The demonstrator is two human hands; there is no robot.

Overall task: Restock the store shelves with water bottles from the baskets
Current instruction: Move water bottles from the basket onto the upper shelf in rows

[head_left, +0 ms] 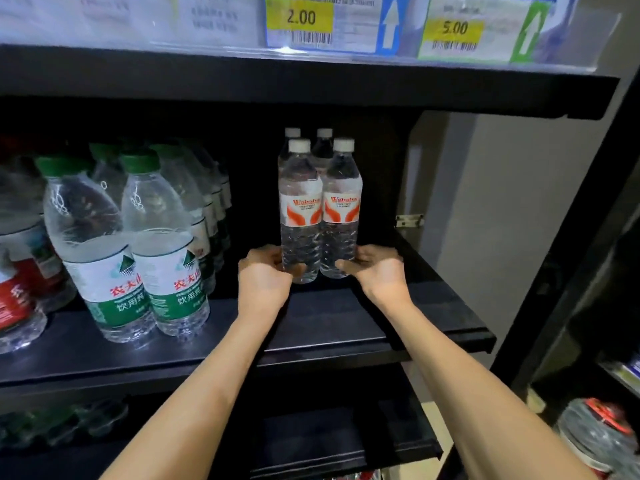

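On the middle shelf (346, 327), four white-capped water bottles with orange-and-white labels stand upright in a tight two-by-two block. The block is toward the shelf's right end and set back from its front edge. The left hand (265, 271) grips the left front bottle (299, 209) low on its ribbed body, fingers curled round the outer side and thumb across the front. The right hand (377, 268) grips the right front bottle (341, 209) at the same height, its fingers curled against the bottle's lower front and side. The two front bottles touch each other, and both bases appear to sit on the shelf. Just behind them stand the two rear bottles (324, 135), showing only their caps and shoulders. Well apart, toward the shelf's left end, rows of larger green-capped bottles (162, 237) run from the front edge to the back, and a red-labelled bottle (14, 296) is cut off at the left. On the rail of the shelf above hang yellow price tags reading 2.00 (299, 17) and 5.00 (455, 28). A lower shelf (346, 441) juts out beneath the forearms.
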